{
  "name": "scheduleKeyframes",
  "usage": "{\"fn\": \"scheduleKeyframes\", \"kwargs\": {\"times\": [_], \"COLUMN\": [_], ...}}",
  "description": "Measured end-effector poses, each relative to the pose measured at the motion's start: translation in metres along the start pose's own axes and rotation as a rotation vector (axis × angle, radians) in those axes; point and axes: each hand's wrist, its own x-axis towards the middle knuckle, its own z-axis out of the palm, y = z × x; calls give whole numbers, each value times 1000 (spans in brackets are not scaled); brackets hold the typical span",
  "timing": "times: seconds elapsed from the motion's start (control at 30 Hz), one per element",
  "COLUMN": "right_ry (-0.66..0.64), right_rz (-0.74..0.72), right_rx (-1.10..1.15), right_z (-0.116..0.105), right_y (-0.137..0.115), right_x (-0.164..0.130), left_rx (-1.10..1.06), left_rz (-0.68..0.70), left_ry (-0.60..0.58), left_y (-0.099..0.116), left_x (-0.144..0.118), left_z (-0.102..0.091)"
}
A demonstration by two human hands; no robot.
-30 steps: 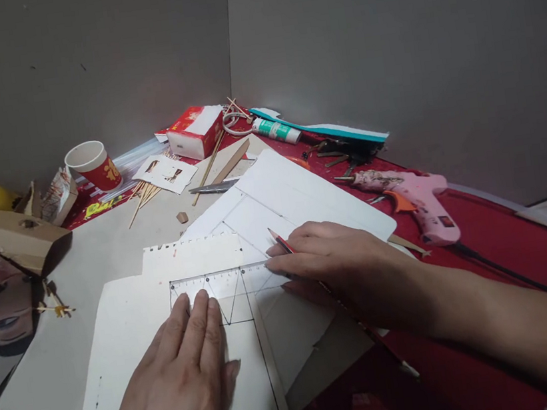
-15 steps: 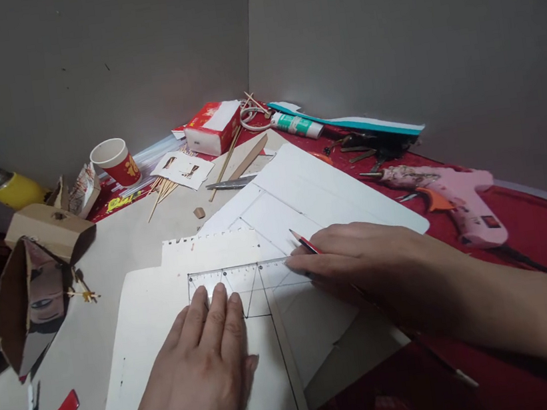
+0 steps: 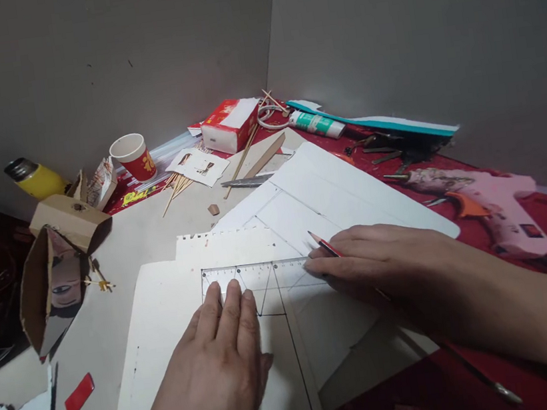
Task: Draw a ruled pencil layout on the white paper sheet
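Clear ruler (image 3: pixel 290 274) lies flat across the upper part of the drawn-on sheet (image 3: pixel 172 353), near that sheet's torn far edge, its long axis running left to right and its right stretch passing beyond the sheet's right edge. The left hand (image 3: pixel 218 360) is laid flat, palm down, gripping nothing, its fingers close together and slightly bent, with three fingertips resting on the ruler's left half. The right hand (image 3: pixel 386 257) has its fingers closed around a pencil (image 3: pixel 326 245), and a fingertip meets the ruler's right part. Both hands are at the ruler, one toward each side, while only the right is by the pencil point, which sits past the ruler's far edge, over the white sheet (image 3: pixel 353 194), the shaft slanting back toward the near right. Whether the point touches paper cannot be told. The ruler's right end is hidden by the right hand, as is the pencil's middle; the scale figures are too small to read, and lettering at the drawn-on sheet's near end is cut off.
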Motion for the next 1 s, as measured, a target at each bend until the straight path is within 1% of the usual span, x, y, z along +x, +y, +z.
{"fn": "scheduleKeyframes", "kwargs": {"times": [0.1, 0.2, 0.33, 0.53, 0.73, 0.87, 1.0], "right_ry": [-47, -66, -112, -99, -119, -170, -207], "right_rz": [-29, -25, -15, -54, -25, -8, 0], "right_rx": [26, 43, -9, -38, -80, -79, -24], "right_z": [-1, -4, -6, -6, -15, -19, -20], "right_y": [1, 1, -2, 0, -6, -7, -5], "right_x": [0, -1, 1, 4, 7, 5, 1], "left_rx": [24, 47, 90, 109, 109, 74, -38], "left_rz": [9, 19, 69, 91, 97, 99, 49], "left_ry": [6, 22, 63, 78, 75, 67, 35], "left_y": [0, 0, -1, -4, -7, -12, -21], "left_x": [1, 2, 5, 7, 7, 4, -2], "left_z": [0, 0, -2, -4, -5, -6, -8]}}
